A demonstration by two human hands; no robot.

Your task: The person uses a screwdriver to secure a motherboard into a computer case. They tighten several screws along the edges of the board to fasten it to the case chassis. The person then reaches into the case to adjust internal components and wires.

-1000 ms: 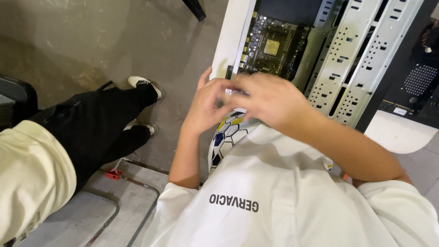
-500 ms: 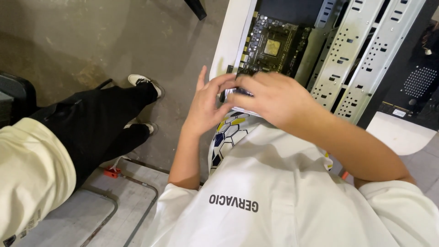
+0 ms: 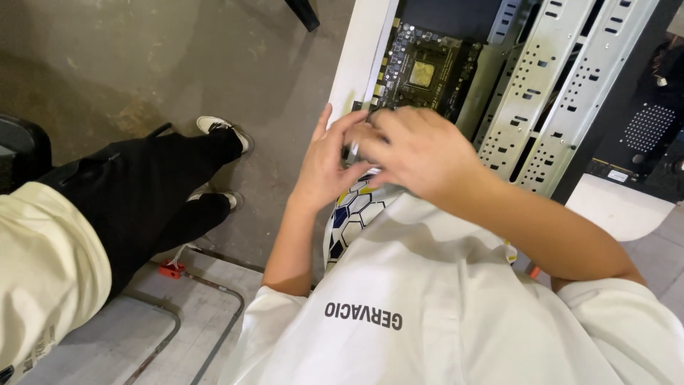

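Both hands met over the near edge of an open computer case that lay on its side. The left hand stood with its fingers spread and curled toward a small pale part, barely visible between the two hands; what it was could not be told. The right hand lay across it from the other side, fingers bent down over the same spot, so that whether they gripped the part or only pressed on it could not be told.

Just beyond the hands sat a dark green motherboard with a square gold-coloured socket near its middle. Right of it ran perforated grey metal drive bays, tilted. A white side panel edged the case on the left.

Under the wrists showed a cloth with a blue, white and yellow hexagon pattern. The person's white shirt carried a short line of dark lettering on the chest. At the left another person's black trouser legs and white-soled shoes rested on the grey concrete floor, beside a small red piece.
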